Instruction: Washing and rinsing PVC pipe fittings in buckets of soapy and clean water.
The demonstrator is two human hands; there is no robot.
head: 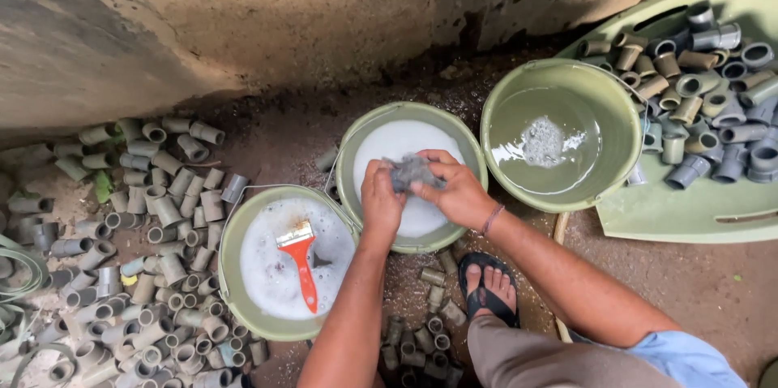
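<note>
Both my hands are over the middle green bucket point(350, 162), which holds white soapy water. My left hand point(379, 201) and my right hand point(458, 192) together grip a grey scouring pad point(411, 171); whatever lies under the pad is hidden. A second green bucket point(233, 242) at the lower left holds foamy water, and a paintbrush with an orange handle point(301, 265) floats in it. A third green bucket point(624, 128) to the right holds clearer water with a patch of bubbles.
A big heap of grey pipe fittings point(154, 226) covers the ground on the left. A pale green tray point(697, 214) at the right holds several more fittings. My sandalled foot point(489, 287) rests below the buckets, with a few fittings point(421, 331) beside it. A rough wall runs behind.
</note>
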